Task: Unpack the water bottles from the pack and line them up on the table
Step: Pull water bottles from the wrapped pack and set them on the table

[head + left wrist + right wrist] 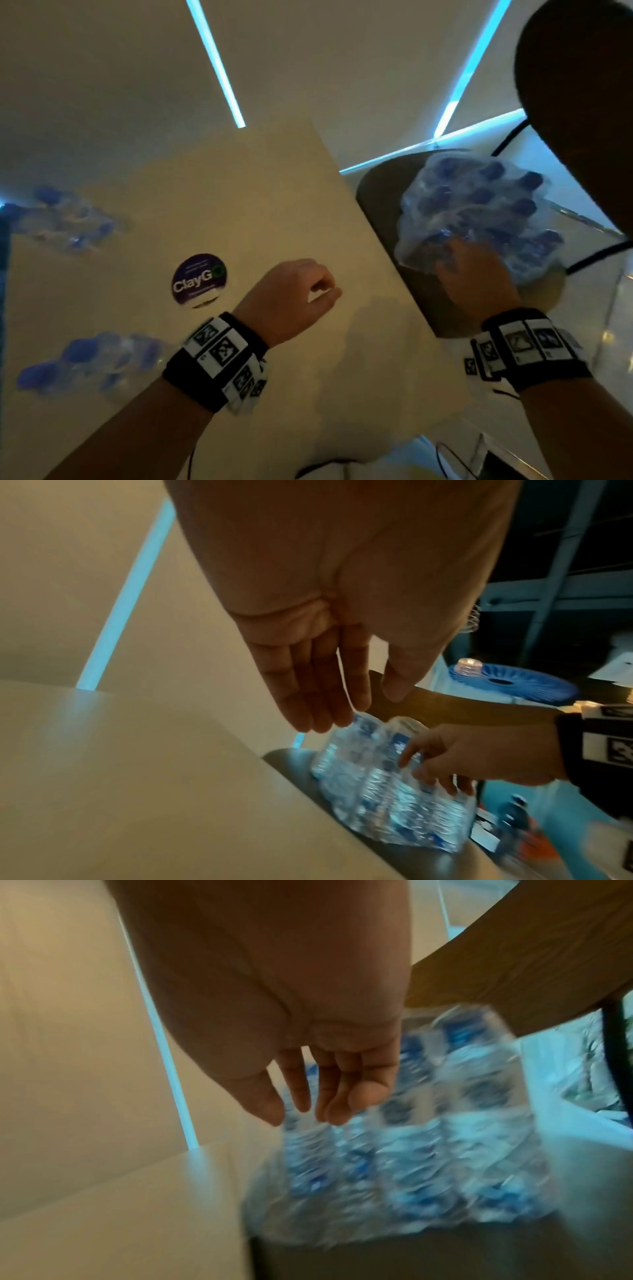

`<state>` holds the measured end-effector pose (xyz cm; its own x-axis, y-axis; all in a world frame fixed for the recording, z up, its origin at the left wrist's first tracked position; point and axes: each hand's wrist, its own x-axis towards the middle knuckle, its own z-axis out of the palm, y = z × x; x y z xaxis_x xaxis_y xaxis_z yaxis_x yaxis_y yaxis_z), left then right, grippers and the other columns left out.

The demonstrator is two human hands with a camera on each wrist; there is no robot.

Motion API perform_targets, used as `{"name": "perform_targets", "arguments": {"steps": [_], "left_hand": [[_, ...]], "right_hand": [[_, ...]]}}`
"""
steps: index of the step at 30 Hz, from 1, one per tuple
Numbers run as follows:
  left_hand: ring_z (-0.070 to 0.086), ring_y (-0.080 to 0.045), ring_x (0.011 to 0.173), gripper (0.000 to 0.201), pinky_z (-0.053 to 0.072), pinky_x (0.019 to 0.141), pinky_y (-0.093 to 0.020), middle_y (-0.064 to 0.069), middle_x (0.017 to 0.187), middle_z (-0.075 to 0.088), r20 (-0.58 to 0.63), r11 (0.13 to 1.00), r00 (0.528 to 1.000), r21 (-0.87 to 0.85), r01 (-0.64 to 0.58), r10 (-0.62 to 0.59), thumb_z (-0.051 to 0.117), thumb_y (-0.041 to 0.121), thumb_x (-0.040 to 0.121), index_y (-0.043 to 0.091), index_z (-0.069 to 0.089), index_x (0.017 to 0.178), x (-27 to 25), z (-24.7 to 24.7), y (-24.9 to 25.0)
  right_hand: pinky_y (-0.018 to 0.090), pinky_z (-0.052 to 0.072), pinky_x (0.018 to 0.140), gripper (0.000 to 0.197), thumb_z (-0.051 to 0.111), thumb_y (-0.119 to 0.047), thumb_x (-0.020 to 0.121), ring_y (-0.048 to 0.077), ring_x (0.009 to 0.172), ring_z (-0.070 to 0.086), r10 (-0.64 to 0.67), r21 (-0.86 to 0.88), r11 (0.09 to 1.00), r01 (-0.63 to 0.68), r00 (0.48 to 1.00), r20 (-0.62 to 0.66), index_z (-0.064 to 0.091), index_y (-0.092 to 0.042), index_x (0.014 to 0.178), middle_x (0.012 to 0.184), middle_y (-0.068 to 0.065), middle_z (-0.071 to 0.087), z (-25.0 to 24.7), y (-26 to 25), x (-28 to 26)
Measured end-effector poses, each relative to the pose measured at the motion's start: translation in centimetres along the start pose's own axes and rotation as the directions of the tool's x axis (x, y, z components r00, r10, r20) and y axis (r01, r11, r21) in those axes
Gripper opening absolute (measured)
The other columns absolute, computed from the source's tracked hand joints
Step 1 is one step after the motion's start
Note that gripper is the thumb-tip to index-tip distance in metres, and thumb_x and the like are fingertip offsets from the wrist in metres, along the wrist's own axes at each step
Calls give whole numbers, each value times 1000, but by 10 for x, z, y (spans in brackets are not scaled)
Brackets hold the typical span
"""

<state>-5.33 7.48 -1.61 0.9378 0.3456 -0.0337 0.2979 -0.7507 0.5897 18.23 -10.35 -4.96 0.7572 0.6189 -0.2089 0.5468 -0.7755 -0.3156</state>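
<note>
The shrink-wrapped pack of water bottles [479, 212] with blue caps stands on a dark chair seat [376, 205] to the right of the table. My right hand [459, 260] reaches onto its near side, and the spread fingers [445, 785] touch the plastic wrap. In the right wrist view the hand [308, 1104] hangs with fingers nearly straight just before the blurred pack [428, 1150]. My left hand [325, 291] hovers empty over the table's right part, its fingers [325, 696] relaxed, short of the pack [387, 799]. Loose blue-capped bottles [68, 219] stand at the table's left.
The beige table [274, 205] carries a round dark sticker [198, 279] and a second group of bottles [85, 359] near the front left. The chair's curved wooden back [582, 102] rises over the pack. A blue fan-like disc [514, 683] lies beyond.
</note>
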Motion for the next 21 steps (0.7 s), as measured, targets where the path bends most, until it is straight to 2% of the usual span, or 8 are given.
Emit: {"name": "perform_targets", "arguments": {"steps": [3, 5, 8, 11, 13, 15, 17, 21], "left_hand": [[63, -17, 75, 18, 53, 70, -39, 0, 86, 69, 137, 989, 979, -23, -148, 150, 58, 31, 91, 16, 69, 92, 73, 45, 52], [64, -20, 81, 21, 53, 74, -40, -3, 92, 69, 266, 968, 931, -29, -251, 250, 54, 29, 92, 15, 68, 96, 112, 74, 87], [61, -21, 100, 34, 52, 87, -40, -5, 115, 62, 382, 948, 875, -7, -317, 295, 44, 36, 89, 14, 62, 108, 161, 117, 130], [57, -20, 114, 52, 48, 99, -33, -4, 133, 49, 282, 964, 938, 110, -242, 204, 61, 37, 86, 17, 48, 132, 197, 148, 154], [56, -20, 114, 61, 47, 94, -31, -4, 133, 49, 177, 979, 980, 164, -119, 89, 66, 42, 84, 17, 41, 133, 207, 160, 162], [55, -23, 115, 63, 48, 93, -33, -7, 133, 50, 63, 979, 997, 195, -52, 40, 66, 47, 83, 17, 39, 131, 214, 166, 166], [54, -26, 119, 65, 50, 94, -36, -10, 136, 49, -4, 982, 998, 177, -59, 61, 67, 44, 84, 17, 37, 135, 220, 171, 165], [50, -30, 124, 60, 48, 100, -43, -9, 140, 48, 87, 940, 979, 276, -200, 183, 61, 38, 90, 24, 34, 142, 227, 177, 168]], "right_hand": [[38, 48, 72, 16, 52, -18, 91, 36, 87, 64, 13, -122, 992, -27, 993, -115, 64, -13, 100, 95, 17, 68, -26, 61, 15], [32, 43, 64, 8, 59, -17, 88, 33, 77, 65, -8, -163, 987, -14, 991, -133, 67, -17, 89, 82, 13, 69, -38, 81, 21], [31, 52, 67, 12, 59, -23, 87, 25, 76, 66, -72, -126, 990, 60, 993, -96, 62, -23, 98, 84, 6, 69, -35, 99, 24], [42, 56, 76, 35, 45, -30, 91, 26, 90, 65, -62, -97, 993, 63, 998, 13, 38, -30, 125, 107, 5, 65, -35, 112, 20], [45, 56, 67, 45, 47, -26, 93, 30, 82, 65, -27, -90, 996, 26, 1000, -7, 31, -30, 136, 108, 9, 64, -42, 122, 17], [39, 56, 59, 53, 48, -30, 95, 27, 71, 66, -18, -148, 989, 12, 999, -37, 25, -29, 143, 107, 11, 64, -51, 133, 15], [35, 54, 59, 60, 48, -36, 95, 24, 70, 66, 15, -209, 978, -31, 997, -77, 17, -33, 147, 106, 12, 61, -59, 142, 16], [41, 54, 66, 68, 57, -33, 88, 31, 89, 57, 101, -246, 962, -117, 992, -79, 19, -35, 144, 114, 18, 45, -67, 151, 28]]}}
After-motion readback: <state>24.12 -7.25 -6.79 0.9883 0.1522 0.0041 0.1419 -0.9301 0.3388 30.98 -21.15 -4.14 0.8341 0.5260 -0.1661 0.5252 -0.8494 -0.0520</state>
